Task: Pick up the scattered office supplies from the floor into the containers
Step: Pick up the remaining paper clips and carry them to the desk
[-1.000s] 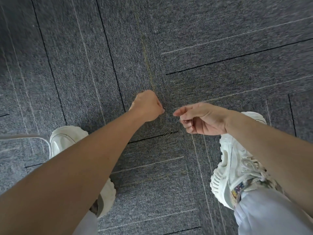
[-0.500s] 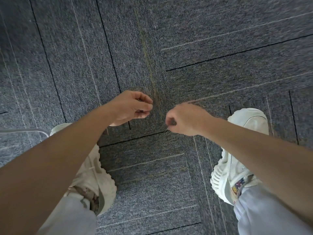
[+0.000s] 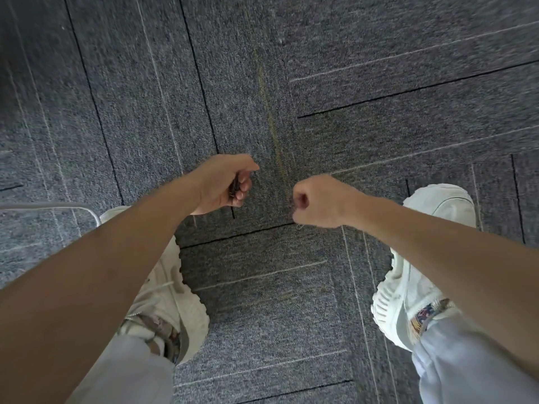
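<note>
Over the grey carpet, my left hand [image 3: 223, 183] has its fingers curled around a small bunch of dark clips [image 3: 234, 186], which show between fingers and palm. To its right, my right hand [image 3: 319, 202] is balled with its fingertips down on the carpet. It pinches a thin wire paper clip [image 3: 299, 226], of which only a sliver pokes out under the fingers. The two hands are about a hand's width apart.
My white sneakers stand on either side, the left shoe [image 3: 175, 301] and the right shoe [image 3: 408, 287]. The rounded rim of a clear container [image 3: 87, 209] shows at the left edge, just behind my left forearm. Carpet tile seams cross under the hands.
My right hand turned over and came down onto the paper clip on the carpet, closing on it. My left hand turned palm-up, showing the dark clips it holds.
</note>
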